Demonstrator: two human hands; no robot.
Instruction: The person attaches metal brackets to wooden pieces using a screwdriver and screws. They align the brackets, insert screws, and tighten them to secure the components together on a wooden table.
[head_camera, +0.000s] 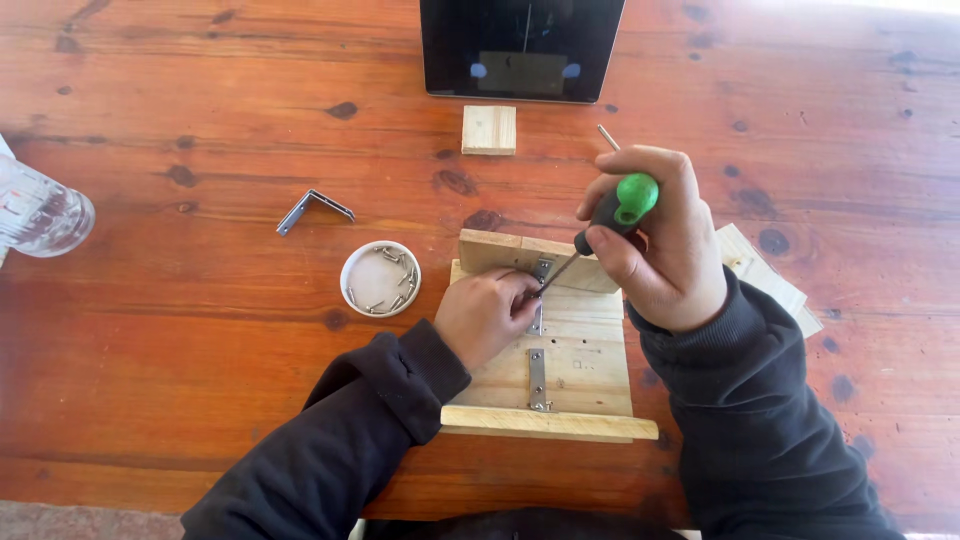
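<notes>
- Head view, closest to us: both black sleeves (340, 450) came up from the bottom edge, and just past them sat the pale wooden assembly (575, 365), a flat board with a strip along its near edge and another piece standing at the far edge.
- Our left hand (485, 315) rested on the board, fingers curled in tight around the upper metal bracket (541, 275), probably pinching a screw or the bracket steady; we couldn't tell which, the fingertips hid it.
- Our right hand (660, 245) was closed in a full grip around the green-handled screwdriver (615, 210), shaft angled down-left so the tip met the bracket right beside the left fingers. Tilted like that to get at the corner, we reckoned.
- A second flat metal bracket (538, 380) lay on the board nearer to us, already sitting flush.
- Just left of the board was a small white dish (380, 279) of screws, handy for the left hand.
- Further left on the reddish wooden table (200, 330): a loose angle bracket (314, 208) and a clear plastic bottle (40, 212) at the edge.
- Far side: a small wood block (489, 130) and a dark tablet (520, 48). More wood offcuts (770, 280) poked out behind the right wrist.
</notes>
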